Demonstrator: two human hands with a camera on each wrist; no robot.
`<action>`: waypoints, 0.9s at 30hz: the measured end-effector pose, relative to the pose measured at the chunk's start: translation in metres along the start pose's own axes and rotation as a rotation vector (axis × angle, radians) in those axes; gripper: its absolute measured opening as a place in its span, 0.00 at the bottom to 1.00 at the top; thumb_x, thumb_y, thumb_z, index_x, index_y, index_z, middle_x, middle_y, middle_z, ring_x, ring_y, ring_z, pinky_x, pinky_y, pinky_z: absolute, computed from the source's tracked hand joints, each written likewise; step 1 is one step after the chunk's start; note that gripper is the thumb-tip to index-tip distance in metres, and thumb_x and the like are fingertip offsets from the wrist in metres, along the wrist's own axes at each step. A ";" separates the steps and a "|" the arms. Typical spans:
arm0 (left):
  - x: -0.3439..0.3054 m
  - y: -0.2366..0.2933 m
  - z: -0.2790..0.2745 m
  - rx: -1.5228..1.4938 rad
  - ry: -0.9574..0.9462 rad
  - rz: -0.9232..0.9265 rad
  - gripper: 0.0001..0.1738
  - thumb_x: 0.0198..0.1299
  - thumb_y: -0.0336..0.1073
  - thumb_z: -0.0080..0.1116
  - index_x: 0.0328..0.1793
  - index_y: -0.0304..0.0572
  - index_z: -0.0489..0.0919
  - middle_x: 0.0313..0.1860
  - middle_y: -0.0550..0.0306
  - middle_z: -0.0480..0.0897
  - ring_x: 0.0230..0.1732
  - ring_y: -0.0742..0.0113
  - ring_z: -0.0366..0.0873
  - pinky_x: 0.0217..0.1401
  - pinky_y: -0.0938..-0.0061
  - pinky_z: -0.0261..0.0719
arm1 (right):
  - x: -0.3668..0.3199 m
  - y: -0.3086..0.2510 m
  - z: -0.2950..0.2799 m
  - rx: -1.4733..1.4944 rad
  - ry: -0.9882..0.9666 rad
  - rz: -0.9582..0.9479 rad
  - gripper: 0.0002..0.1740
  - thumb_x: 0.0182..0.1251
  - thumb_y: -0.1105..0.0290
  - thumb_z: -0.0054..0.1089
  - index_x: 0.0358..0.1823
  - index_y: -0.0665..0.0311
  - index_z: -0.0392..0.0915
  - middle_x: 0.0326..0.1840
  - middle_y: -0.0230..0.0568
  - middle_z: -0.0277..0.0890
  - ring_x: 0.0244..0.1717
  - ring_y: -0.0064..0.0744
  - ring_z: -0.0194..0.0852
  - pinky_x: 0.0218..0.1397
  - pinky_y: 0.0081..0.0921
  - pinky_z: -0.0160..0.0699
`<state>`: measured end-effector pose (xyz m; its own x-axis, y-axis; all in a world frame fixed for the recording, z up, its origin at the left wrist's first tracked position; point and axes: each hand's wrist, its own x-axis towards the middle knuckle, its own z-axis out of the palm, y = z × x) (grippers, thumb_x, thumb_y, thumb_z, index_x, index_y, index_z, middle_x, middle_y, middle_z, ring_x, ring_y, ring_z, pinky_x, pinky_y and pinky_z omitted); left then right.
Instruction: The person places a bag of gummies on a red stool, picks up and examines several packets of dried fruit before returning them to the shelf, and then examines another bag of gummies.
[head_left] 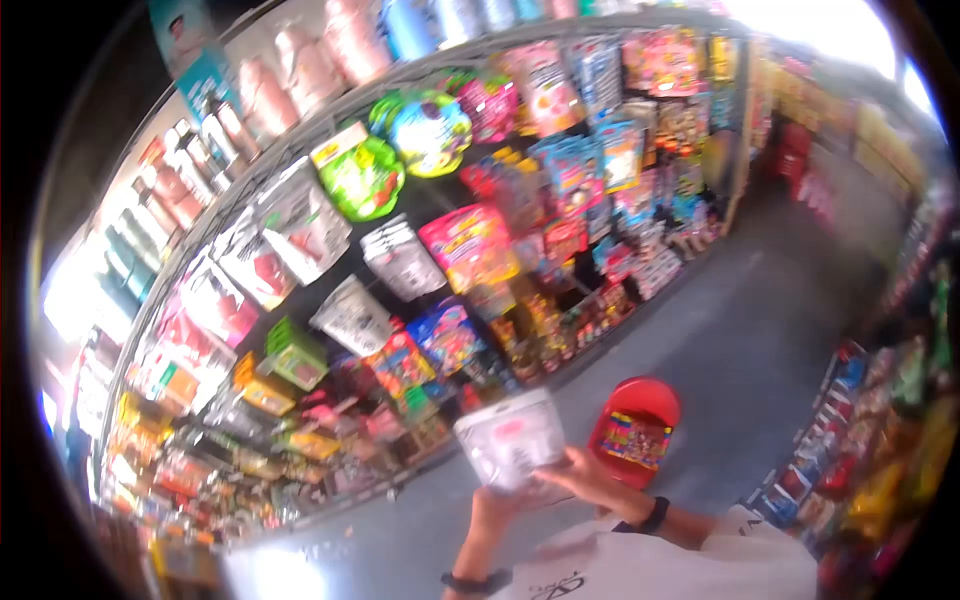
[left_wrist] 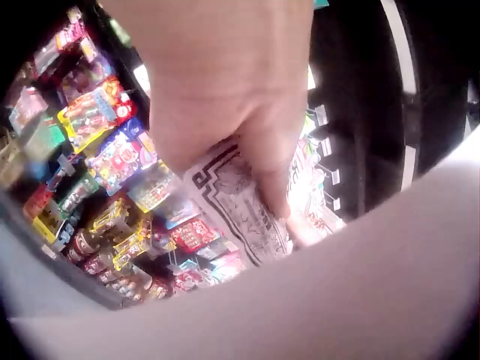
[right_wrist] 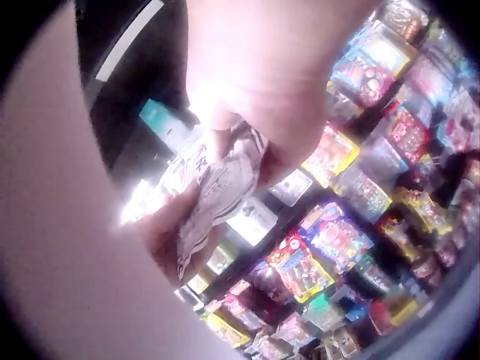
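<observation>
A white candy pouch with a pink patch on its front is held up between both hands in front of the body. My left hand grips its lower edge from below, the fingers mostly hidden behind it. At the lower right corner, my right hand pinches the pouch, thumb over the front. Black line patterns and lettering cover the side of the pouch seen in the left wrist view. In the right wrist view the pouch looks crinkled between the two hands.
A red basket holding a colourful packet stands on the grey floor just beyond my right hand. Hanging sweets fill the long rack ahead, with bottles on top. More packets line the shelf at right.
</observation>
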<state>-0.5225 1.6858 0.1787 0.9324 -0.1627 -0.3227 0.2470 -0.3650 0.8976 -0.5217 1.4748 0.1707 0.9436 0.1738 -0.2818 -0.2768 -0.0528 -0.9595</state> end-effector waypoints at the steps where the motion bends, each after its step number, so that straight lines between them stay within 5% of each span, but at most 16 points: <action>1: 0.009 0.013 0.001 0.079 -0.050 -0.032 0.17 0.54 0.29 0.71 0.49 0.29 0.84 0.39 0.59 0.86 0.36 0.78 0.79 0.40 0.76 0.80 | 0.007 -0.001 -0.010 0.082 0.001 -0.035 0.26 0.62 0.55 0.70 0.54 0.67 0.80 0.44 0.38 0.84 0.43 0.26 0.80 0.47 0.28 0.79; 7: 0.062 -0.006 0.026 -0.008 -0.139 -0.026 0.15 0.54 0.29 0.70 0.47 0.30 0.85 0.40 0.57 0.87 0.38 0.76 0.78 0.42 0.75 0.80 | 0.052 0.012 -0.058 0.313 -0.089 -0.136 0.20 0.66 0.62 0.67 0.52 0.69 0.80 0.42 0.33 0.83 0.40 0.21 0.77 0.44 0.24 0.78; 10: 0.070 0.018 0.030 0.049 -0.194 -0.013 0.15 0.55 0.28 0.69 0.48 0.30 0.85 0.40 0.57 0.88 0.39 0.75 0.79 0.44 0.74 0.81 | 0.074 -0.005 -0.075 0.461 -0.048 0.002 0.16 0.68 0.64 0.64 0.49 0.69 0.82 0.40 0.29 0.82 0.39 0.19 0.76 0.43 0.23 0.77; 13: 0.085 0.030 0.027 0.030 -0.204 -0.136 0.15 0.57 0.27 0.67 0.50 0.29 0.83 0.42 0.57 0.87 0.41 0.75 0.79 0.47 0.73 0.81 | 0.098 -0.019 -0.088 0.331 -0.054 -0.001 0.15 0.70 0.64 0.63 0.47 0.69 0.83 0.40 0.28 0.82 0.39 0.18 0.76 0.44 0.23 0.77; 15: 0.104 0.013 0.019 0.124 -0.176 0.098 0.16 0.58 0.25 0.64 0.53 0.29 0.82 0.45 0.57 0.86 0.43 0.75 0.78 0.50 0.72 0.80 | 0.116 -0.022 -0.089 0.294 -0.081 -0.038 0.16 0.69 0.63 0.63 0.49 0.70 0.83 0.42 0.31 0.83 0.41 0.18 0.77 0.45 0.23 0.77; 19: 0.144 0.033 0.005 -0.426 0.168 0.107 0.14 0.65 0.32 0.63 0.53 0.32 0.82 0.46 0.59 0.85 0.44 0.74 0.79 0.51 0.75 0.78 | 0.160 -0.037 -0.078 0.224 -0.133 -0.146 0.18 0.69 0.62 0.64 0.51 0.70 0.83 0.43 0.33 0.84 0.42 0.18 0.78 0.46 0.24 0.78; 27: 0.228 0.046 -0.055 -0.683 0.213 0.107 0.12 0.68 0.36 0.62 0.52 0.36 0.83 0.45 0.62 0.85 0.42 0.78 0.79 0.46 0.80 0.76 | 0.250 -0.077 -0.037 0.064 -0.094 -0.267 0.19 0.67 0.66 0.66 0.54 0.70 0.79 0.46 0.35 0.82 0.43 0.19 0.78 0.48 0.23 0.78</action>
<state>-0.2842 1.6821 0.1625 0.9747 0.0421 -0.2196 0.1964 0.3088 0.9306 -0.2579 1.4863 0.1743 0.9643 0.2642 -0.0151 -0.0344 0.0685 -0.9971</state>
